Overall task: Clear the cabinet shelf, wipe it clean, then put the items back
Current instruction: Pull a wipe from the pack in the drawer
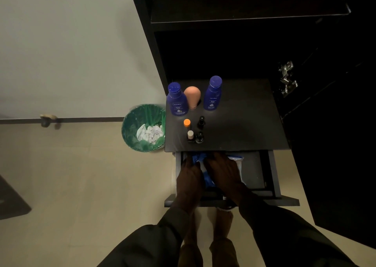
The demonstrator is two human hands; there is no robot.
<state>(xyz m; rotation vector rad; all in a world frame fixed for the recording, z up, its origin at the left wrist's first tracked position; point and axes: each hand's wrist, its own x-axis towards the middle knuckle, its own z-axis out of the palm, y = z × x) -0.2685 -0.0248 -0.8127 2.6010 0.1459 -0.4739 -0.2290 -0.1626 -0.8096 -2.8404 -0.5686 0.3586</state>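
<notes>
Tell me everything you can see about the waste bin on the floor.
The bin is round and open-topped, lined with a green plastic bag folded over its rim. Crumpled white paper lies at its bottom. It stands upright on the pale tiled floor by the wall, against the left side of the dark cabinet. Neither hand touches it.

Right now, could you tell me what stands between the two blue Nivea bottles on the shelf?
In the head view, a peach bottle stands between the left Nivea bottle and the right Nivea bottle.

The person wears a dark, loose long-sleeved top; the left sleeve (pixel 146 244) and right sleeve (pixel 284 232) both end at the wrists. The hands are bare. Brownish trousers (pixel 221 248) show below.
</notes>
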